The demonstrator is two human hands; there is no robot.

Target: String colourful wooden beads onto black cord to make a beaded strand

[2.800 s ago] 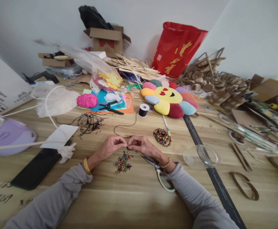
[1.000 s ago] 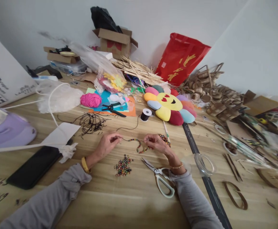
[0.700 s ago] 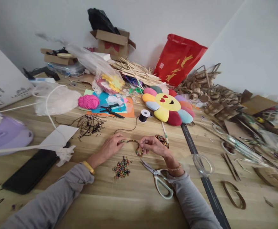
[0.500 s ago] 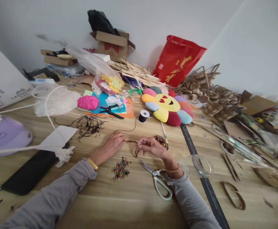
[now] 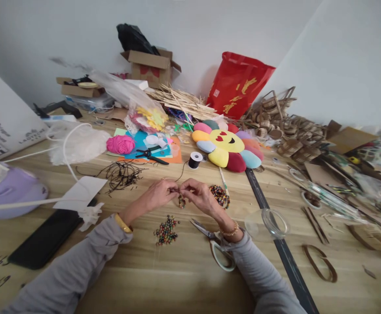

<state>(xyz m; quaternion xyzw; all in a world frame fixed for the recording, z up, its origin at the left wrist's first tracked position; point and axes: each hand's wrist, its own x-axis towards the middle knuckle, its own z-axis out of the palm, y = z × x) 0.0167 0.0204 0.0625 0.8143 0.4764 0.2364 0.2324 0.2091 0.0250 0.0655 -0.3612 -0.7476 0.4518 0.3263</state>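
My left hand [image 5: 160,193] and my right hand [image 5: 197,194] meet above the table, fingertips pinched close together. Between them hangs a short string of beads [image 5: 181,201], its ends hidden in the fingers. A black cord runs back from the hands to a spool of black cord [image 5: 195,160]. Loose multicoloured beads [image 5: 166,230] lie in a small heap just nearer than the hands. Scissors with pale handles [image 5: 217,246] rest by my right wrist, blades partly spread. Behind my right hand is a coil of finished-looking beaded strands [image 5: 220,196].
Left lie tangled black cords [image 5: 121,175], a black phone-like slab [image 5: 42,240] and a purple device [image 5: 13,189]. Farther back are pink yarn [image 5: 120,145], black-handled pliers [image 5: 151,155] and a flower cushion [image 5: 228,144]. A clear tape roll [image 5: 275,223] sits right.
Both hands have come together; the left moved right and the beaded string, stretched between them before, now hangs in a loop. The view has shifted slightly.
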